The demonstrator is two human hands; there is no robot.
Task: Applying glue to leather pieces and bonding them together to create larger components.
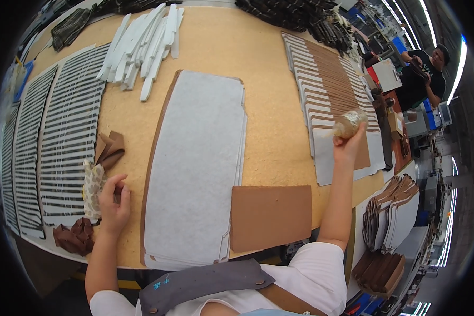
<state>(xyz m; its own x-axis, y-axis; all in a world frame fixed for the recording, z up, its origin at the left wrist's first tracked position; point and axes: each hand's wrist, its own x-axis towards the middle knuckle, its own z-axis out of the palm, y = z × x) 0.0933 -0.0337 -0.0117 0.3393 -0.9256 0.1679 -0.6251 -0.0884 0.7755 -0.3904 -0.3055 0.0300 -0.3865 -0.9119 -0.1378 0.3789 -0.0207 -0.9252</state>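
Note:
My right hand (350, 145) is raised over the right side of the table, its fingers wrapped round a translucent plastic bottle (347, 125) with yellowish contents. Below the bottle lie overlapping rows of brown strips (329, 79) with white ends, and a white sheet. At the left, my left hand (115, 204) is loosely curled with nothing visible in it. It is beside a pale patterned cloth bundle (93, 187). Between my arms lies a stack of long white panels (195, 158) with brown edges. A brown rectangular piece (271, 217) is next to its lower right corner.
White strips (142, 45) are heaped at the far left. Dark striped rows (71, 137) cover the left side, near brown scraps (109, 150) and a dark red-brown cloth (75, 237). More pieces (389, 213) hang off a right-hand surface. Another person (426, 73) handles something dark beyond.

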